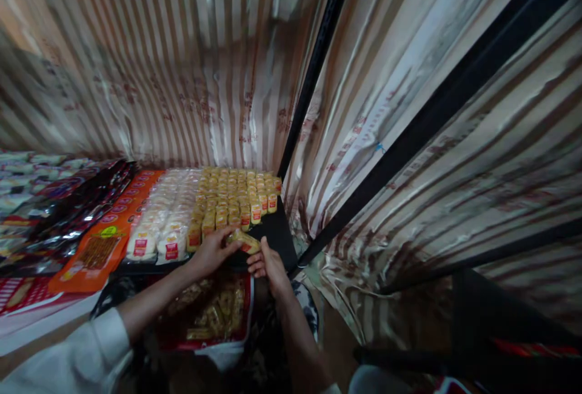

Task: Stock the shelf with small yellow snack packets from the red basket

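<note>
A small yellow snack packet (244,240) in clear wrapping is held between my hands, just above the shelf's front edge. My left hand (215,251) pinches its left end. At the other end, my right hand (269,262) has its thumb and curled fingers closed on the packet. Just beyond stand rows of similar yellow packets (227,200), several with red labels facing me. Below my forearms, an open red-edged box (250,309) holds a loose heap of yellow packets.
White wrapped packets (170,224) stand left of the yellow rows, beside orange snack bags (97,251) and dark shiny bags (68,212). A black shelf (278,233) ends at a dark metal post (313,79). Striped plastic sheeting (182,66) hangs behind.
</note>
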`<state>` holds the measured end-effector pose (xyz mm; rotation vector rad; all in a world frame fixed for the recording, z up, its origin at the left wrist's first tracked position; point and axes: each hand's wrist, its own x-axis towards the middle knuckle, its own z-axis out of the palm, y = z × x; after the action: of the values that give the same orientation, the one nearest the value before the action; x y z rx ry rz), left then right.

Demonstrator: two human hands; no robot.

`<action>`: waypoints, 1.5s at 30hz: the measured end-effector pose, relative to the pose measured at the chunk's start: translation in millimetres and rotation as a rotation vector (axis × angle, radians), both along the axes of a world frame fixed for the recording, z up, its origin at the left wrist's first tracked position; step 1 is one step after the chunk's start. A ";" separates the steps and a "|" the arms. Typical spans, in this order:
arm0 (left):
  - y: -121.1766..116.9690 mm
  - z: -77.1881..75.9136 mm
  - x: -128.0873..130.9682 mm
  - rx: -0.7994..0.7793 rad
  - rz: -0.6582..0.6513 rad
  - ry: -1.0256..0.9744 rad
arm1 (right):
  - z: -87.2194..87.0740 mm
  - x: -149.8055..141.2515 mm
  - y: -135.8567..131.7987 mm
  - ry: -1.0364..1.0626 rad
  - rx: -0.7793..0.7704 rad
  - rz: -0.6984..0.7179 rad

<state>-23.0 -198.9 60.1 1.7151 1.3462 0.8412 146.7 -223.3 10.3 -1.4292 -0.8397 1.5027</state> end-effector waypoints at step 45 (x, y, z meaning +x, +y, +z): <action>223.1 14.0 177.0 0.393 -0.387 0.677 | -38.4 39.0 134.6 -0.780 0.451 -0.343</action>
<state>154.0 24.2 74.1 2.6219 1.2287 0.3118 185.7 -88.7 -28.1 -1.6959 -1.2154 0.4242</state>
